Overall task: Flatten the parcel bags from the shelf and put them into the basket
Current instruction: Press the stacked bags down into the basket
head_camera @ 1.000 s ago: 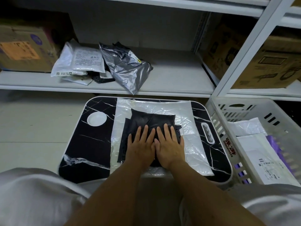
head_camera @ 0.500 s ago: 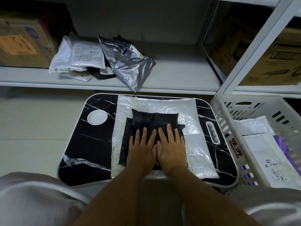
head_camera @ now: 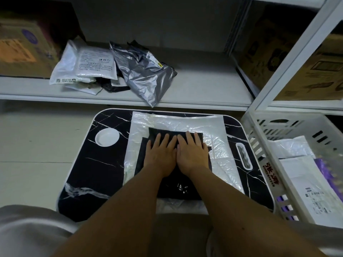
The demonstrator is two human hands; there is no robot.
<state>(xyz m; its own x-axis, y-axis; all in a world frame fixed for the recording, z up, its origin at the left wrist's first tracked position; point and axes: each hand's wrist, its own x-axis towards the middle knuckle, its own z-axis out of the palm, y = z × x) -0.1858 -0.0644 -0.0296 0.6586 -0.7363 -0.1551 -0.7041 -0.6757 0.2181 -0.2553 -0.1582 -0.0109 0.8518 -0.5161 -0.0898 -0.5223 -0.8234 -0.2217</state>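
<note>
Hands lie side by side, thumbs touching: left hand (head_camera: 161, 152) and right hand (head_camera: 193, 151), each grip open, palms flat on a black parcel bag (head_camera: 148, 162). That bag rests on a white parcel bag (head_camera: 219, 145) spread over the black marbled bench (head_camera: 96, 171). More bags (head_camera: 111, 69) remain on the shelf (head_camera: 204, 89). Basket (head_camera: 259, 141), right of the bench, holds several bags.

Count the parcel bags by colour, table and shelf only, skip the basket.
Black: 2, one bag under both hands on the table, one partly buried in the shelf pile
White: 3, one flat on the table, two on the shelf
Silver: 1, crumpled on the shelf
Total: 6 visible; the pile may hide more.
</note>
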